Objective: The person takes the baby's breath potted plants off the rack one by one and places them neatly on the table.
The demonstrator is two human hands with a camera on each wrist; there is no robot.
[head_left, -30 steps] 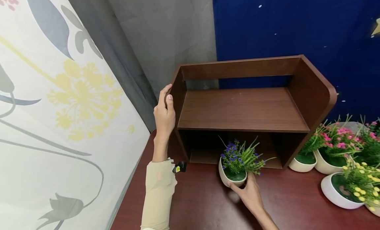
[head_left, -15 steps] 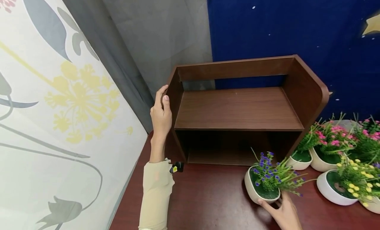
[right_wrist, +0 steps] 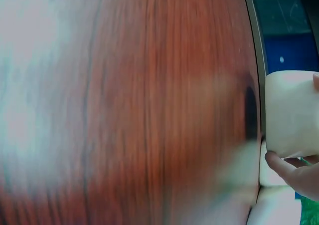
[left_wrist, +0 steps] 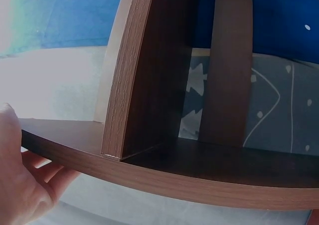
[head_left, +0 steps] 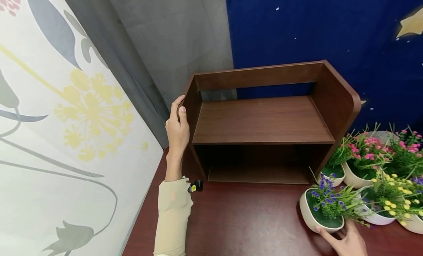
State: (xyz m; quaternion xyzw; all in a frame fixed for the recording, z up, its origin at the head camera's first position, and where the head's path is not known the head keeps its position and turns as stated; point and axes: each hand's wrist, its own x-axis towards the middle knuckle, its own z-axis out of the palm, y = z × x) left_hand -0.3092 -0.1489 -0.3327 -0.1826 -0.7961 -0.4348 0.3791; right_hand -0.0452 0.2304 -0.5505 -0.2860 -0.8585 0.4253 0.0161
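My left hand (head_left: 177,133) grips the left side panel of a dark brown wooden shelf (head_left: 264,120). In the left wrist view, the thumb lies on one face of the panel (left_wrist: 149,177) and the fingers curl behind the other. Toward the front right, my right hand (head_left: 350,241) holds a cream flowerpot (head_left: 308,213) with blue-purple flowers (head_left: 328,197) and long grass blades. The right wrist view has the pot (right_wrist: 291,115) pinched low by this hand (right_wrist: 304,177); a gap seems to separate it from the tabletop.
Several potted plants crowd the table's right side, with pink flowers (head_left: 368,149) at the back and yellow ones (head_left: 393,201) in front. A patterned white panel (head_left: 99,193) borders the reddish-brown table (head_left: 248,219) on the left. Grey and blue curtains (head_left: 264,28) hang behind.
My right hand has carried the purple-flowered pot from before the shelf's lower opening rightward and nearer, toward the other pots. The left hand keeps its hold on the shelf; the view has shifted slightly.
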